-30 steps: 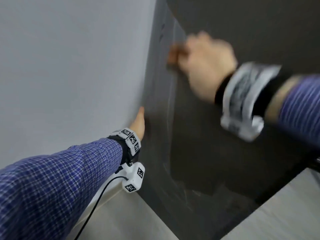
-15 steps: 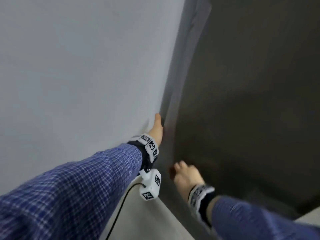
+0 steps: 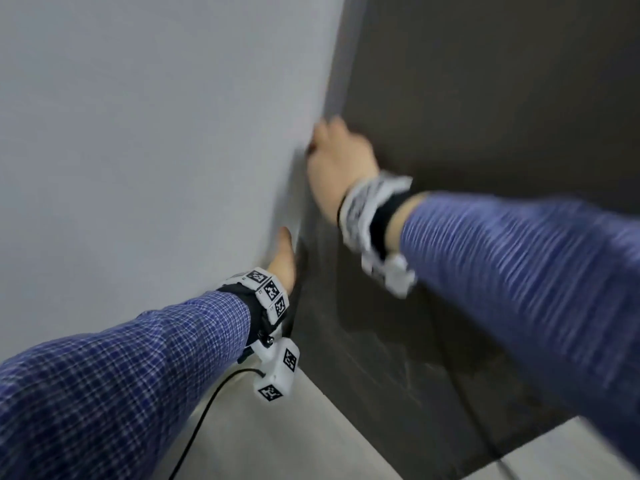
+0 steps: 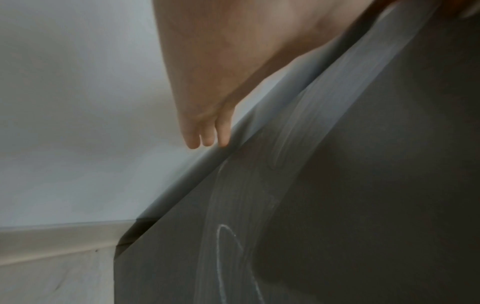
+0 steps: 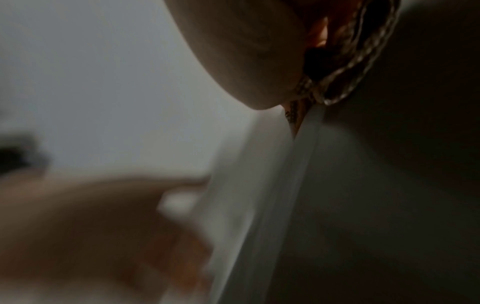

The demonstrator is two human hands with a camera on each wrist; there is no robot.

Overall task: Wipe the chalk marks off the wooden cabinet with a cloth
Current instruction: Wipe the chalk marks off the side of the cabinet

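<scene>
The dark wooden cabinet (image 3: 485,133) fills the right side and meets a white wall. Faint chalk streaks (image 3: 384,368) smear its lower part, and a clearer chalk loop (image 4: 223,246) shows in the left wrist view. My right hand (image 3: 336,161) is blurred by motion and presses a cloth (image 5: 358,61) with a knitted edge against the cabinet by its left edge; most of the cloth is hidden under the hand. My left hand (image 3: 284,258) lies flat on the wall beside the cabinet's edge, its fingers (image 4: 205,133) straight and holding nothing.
The white wall (image 3: 156,150) takes up the left half of the head view. A pale floor (image 3: 277,438) and skirting board (image 4: 52,242) run below. A black cable (image 3: 201,417) hangs from the left wrist camera.
My right hand swept from high on the cabinet down to its foot, then back up to the left edge. My left hand stayed flat on the wall.
</scene>
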